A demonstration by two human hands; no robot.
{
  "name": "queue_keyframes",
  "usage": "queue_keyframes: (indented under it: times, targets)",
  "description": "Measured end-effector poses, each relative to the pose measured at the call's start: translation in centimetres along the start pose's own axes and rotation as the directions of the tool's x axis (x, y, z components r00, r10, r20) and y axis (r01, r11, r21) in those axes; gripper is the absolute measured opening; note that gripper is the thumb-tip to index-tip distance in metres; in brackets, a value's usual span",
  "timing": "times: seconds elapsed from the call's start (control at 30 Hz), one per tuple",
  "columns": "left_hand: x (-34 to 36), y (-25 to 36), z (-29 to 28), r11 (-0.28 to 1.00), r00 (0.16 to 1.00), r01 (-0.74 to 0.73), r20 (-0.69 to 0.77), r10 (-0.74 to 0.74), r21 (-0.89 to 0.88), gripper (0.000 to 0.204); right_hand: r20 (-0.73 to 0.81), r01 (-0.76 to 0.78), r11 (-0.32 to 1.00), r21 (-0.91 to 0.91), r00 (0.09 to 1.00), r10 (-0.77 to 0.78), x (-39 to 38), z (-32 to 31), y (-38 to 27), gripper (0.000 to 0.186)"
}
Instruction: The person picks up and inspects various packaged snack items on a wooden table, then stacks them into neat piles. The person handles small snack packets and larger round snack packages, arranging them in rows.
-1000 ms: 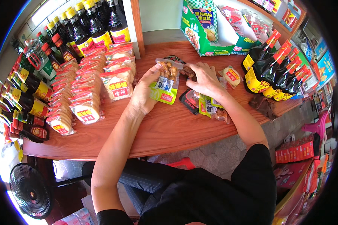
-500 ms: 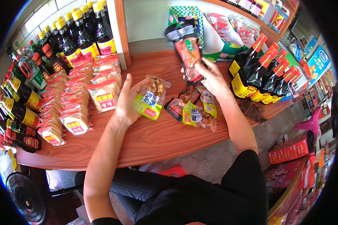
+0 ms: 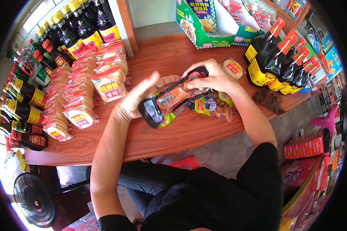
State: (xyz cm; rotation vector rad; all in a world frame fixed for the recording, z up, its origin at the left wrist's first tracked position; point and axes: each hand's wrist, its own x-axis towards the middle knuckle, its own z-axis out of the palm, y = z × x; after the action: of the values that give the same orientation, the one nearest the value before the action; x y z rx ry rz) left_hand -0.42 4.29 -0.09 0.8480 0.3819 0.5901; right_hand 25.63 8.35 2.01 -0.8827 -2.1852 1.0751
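My right hand (image 3: 210, 79) grips the top end of a black vacuum-packed meat packet (image 3: 171, 100), thumb across its front. The packet slants down to the left, in front of my left palm. My left hand (image 3: 138, 92) is curled round a green-and-clear snack packet (image 3: 167, 120), mostly hidden behind the black one. The left thumb points up, apart from the packets, and its fingers are partly covered. Beside them, another green snack packet (image 3: 216, 106) lies on the wooden counter (image 3: 158, 140), partly over other dark packaging.
Rows of wrapped round crackers (image 3: 81, 115) and dark sauce bottles (image 3: 71, 34) stand at left. One cracker pack (image 3: 233, 68) lies beyond my right hand. Green seasoning boxes (image 3: 210, 40) are at the back, sauce bottles (image 3: 270, 73) at right, near a brown crumpled thing (image 3: 268, 99).
My right hand has brought the black packet down from the back of the counter to my left hand, over the green packet. The view has shifted slightly; the single cracker pack now shows.
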Motion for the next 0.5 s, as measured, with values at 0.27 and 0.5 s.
queue_keyframes:
  times: [0.27, 0.5]
  targets:
    - [0.8, -0.7, -0.6, 0.963, 0.984, 0.039, -0.178, 0.010, 0.268, 0.082, -0.203, 0.062, 0.950, 0.305, 0.979, 0.001, 0.3, 1.0, 1.4, 0.035]
    - [0.5, 0.8, -2.2, 0.949, 0.889, -0.268, -0.337, 0.310, 0.167, 0.076, -0.272, 0.087, 0.974, -0.211, 0.952, -0.144, -0.3, -4.1, 3.0, 0.035]
